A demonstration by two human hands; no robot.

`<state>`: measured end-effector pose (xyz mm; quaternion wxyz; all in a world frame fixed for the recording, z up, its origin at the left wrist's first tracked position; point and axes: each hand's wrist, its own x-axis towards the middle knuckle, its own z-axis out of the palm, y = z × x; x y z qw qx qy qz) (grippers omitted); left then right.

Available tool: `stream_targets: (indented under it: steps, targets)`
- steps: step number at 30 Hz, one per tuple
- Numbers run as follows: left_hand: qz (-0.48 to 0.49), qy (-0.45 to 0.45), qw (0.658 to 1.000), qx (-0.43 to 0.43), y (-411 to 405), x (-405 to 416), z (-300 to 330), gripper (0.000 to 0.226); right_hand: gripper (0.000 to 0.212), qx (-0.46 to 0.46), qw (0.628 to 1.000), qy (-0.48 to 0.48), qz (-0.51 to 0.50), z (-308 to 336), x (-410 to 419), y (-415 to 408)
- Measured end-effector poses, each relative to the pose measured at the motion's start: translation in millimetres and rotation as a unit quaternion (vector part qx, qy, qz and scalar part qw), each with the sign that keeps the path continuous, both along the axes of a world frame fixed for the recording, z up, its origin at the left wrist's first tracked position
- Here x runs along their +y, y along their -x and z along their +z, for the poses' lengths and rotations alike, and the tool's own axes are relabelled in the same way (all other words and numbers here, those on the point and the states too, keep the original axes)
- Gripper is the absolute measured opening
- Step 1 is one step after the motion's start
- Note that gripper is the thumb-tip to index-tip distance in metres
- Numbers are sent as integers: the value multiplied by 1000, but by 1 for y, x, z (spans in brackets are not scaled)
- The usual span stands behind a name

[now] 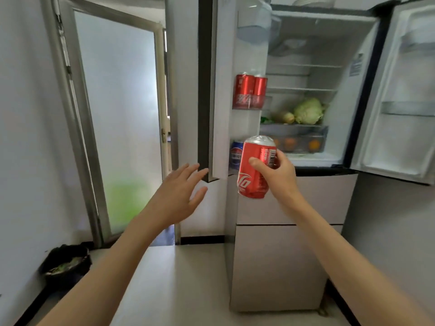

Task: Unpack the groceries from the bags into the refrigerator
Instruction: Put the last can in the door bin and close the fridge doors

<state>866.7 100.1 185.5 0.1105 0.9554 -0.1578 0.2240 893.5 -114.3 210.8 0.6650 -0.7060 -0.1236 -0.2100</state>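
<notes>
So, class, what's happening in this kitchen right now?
A person stands at an open fridge, putting drinks away. The right hand grips a red can, tilted, near the left door. The left hand is open, fingers spread, reaching toward that door's edge. Two red cans already sit in a door shelf, a blue can in the one below. A cabbage lies inside.
</notes>
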Motion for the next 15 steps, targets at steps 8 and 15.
stream_targets:
  steps: [8,15]
  targets:
    - [-9,1,998,-63,-145,-62,75,53,37,-57,998,-5,0,68,-52,-119]
    - [-16,-29,990,-136,-220,-110,139,53,32,-106,994,-7,1,118,-91,-202]
